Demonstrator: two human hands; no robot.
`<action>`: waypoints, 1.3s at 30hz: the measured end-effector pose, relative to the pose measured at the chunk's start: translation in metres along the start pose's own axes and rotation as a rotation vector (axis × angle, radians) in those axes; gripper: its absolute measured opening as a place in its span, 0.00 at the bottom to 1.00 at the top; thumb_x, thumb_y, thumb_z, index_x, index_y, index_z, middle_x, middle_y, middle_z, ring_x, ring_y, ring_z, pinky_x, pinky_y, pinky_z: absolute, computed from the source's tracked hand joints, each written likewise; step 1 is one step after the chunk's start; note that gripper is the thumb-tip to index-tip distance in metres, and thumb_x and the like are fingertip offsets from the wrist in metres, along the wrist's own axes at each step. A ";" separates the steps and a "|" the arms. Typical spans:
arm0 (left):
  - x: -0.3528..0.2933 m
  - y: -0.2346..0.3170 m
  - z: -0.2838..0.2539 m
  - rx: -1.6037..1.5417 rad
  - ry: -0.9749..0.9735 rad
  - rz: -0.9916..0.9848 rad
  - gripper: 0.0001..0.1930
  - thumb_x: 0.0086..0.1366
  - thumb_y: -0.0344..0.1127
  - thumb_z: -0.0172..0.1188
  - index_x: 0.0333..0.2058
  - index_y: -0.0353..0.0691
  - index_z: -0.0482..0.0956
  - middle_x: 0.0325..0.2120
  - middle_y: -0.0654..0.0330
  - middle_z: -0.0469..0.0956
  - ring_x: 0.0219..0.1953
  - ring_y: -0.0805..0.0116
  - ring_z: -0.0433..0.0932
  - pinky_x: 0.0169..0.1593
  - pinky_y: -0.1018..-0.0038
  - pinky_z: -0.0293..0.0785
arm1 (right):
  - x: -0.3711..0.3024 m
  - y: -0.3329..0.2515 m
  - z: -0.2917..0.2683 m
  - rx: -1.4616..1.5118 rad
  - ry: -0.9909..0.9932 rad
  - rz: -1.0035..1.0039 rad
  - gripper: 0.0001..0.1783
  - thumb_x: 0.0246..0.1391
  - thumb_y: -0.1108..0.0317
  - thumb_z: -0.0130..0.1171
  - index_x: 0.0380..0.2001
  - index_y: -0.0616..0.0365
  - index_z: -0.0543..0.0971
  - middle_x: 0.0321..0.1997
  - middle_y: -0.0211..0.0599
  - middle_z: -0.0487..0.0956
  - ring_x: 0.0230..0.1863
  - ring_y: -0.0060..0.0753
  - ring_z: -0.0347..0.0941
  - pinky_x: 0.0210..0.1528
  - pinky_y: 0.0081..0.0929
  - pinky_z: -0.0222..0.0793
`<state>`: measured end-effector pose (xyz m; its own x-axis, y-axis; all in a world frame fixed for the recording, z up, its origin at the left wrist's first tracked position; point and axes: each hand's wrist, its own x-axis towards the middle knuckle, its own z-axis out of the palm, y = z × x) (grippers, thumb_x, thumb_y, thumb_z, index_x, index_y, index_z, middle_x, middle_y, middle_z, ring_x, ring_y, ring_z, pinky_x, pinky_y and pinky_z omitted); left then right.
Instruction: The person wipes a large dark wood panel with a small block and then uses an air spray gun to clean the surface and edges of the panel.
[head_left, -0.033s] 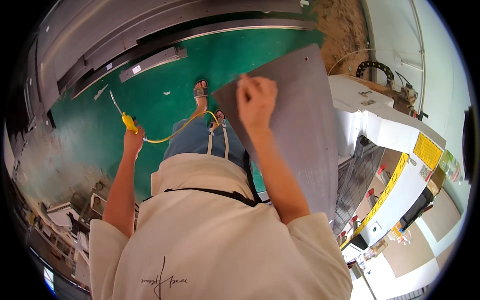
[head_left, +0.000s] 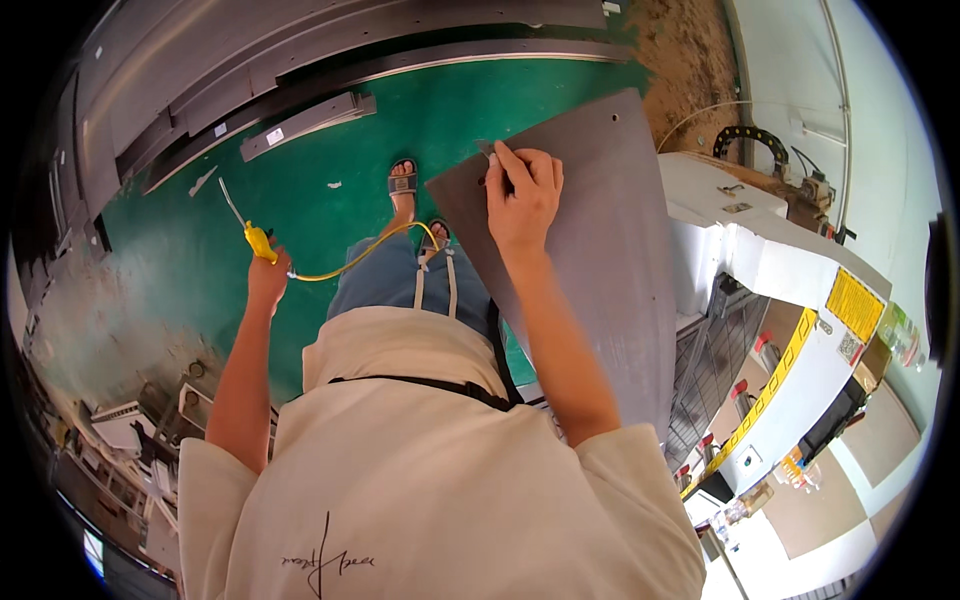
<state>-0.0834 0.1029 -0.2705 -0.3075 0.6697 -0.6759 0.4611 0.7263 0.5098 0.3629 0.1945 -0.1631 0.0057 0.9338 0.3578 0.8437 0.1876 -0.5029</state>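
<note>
My left hand (head_left: 268, 280) is closed round a yellow air blow gun (head_left: 258, 241), held out over the floor to the left. Its thin metal nozzle points away from me, and a yellow air hose (head_left: 360, 264) curves from it toward my legs. A large grey sheet panel (head_left: 605, 240) spans the right side, its pointed left corner out over the floor. Above the panel near its far left edge, my right hand (head_left: 524, 205) has its fingers curled and pinched. A small thin greyish piece (head_left: 485, 147) shows at the fingertips; its kind is unclear.
Long grey metal profiles (head_left: 420, 62) lie across the far side, with short strips (head_left: 305, 128) stacked on the green floor (head_left: 200, 300). A white machine (head_left: 770, 245) with a yellow-edged panel stands close on the right. Cluttered equipment (head_left: 135, 430) sits at the lower left.
My right hand has shifted slightly to the right and is less blurred; the small greyish piece at its fingertips now shows. My left hand and the blow gun have barely moved.
</note>
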 end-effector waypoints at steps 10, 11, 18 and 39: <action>-0.094 -0.039 0.017 -0.067 0.019 0.000 0.25 0.64 0.33 0.61 0.60 0.32 0.79 0.61 0.58 0.79 0.47 0.65 0.83 0.51 0.70 0.77 | 0.031 0.016 -0.015 0.094 -0.322 -0.495 0.13 0.56 0.69 0.65 0.44 0.44 0.88 0.41 0.23 0.78 0.51 0.33 0.72 0.54 0.37 0.68; -0.108 -0.056 0.017 -0.094 0.034 -0.032 0.24 0.65 0.33 0.61 0.59 0.32 0.80 0.62 0.59 0.78 0.47 0.66 0.83 0.51 0.70 0.77 | 0.023 0.019 -0.021 0.078 -0.345 -0.523 0.13 0.56 0.69 0.65 0.44 0.43 0.88 0.41 0.23 0.78 0.52 0.33 0.72 0.54 0.36 0.68; -0.231 -0.194 0.035 -0.103 0.149 -0.200 0.24 0.64 0.35 0.60 0.58 0.33 0.81 0.64 0.61 0.76 0.48 0.68 0.82 0.51 0.71 0.76 | -0.107 0.053 -0.106 0.213 -0.498 -0.692 0.16 0.51 0.72 0.63 0.45 0.49 0.86 0.43 0.31 0.78 0.50 0.39 0.74 0.50 0.37 0.71; -0.363 -0.199 0.036 0.221 0.212 0.169 0.19 0.68 0.33 0.58 0.56 0.37 0.82 0.62 0.56 0.79 0.52 0.60 0.82 0.56 0.67 0.76 | -0.046 0.038 -0.029 0.123 -0.128 -0.520 0.09 0.56 0.71 0.59 0.31 0.56 0.88 0.38 0.43 0.81 0.46 0.49 0.75 0.52 0.42 0.72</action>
<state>-0.0333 -0.2910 -0.1459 -0.3667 0.8121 -0.4540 0.6822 0.5665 0.4623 0.4105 0.1500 -0.1759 -0.4669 0.7370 0.4887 0.6491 0.6609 -0.3765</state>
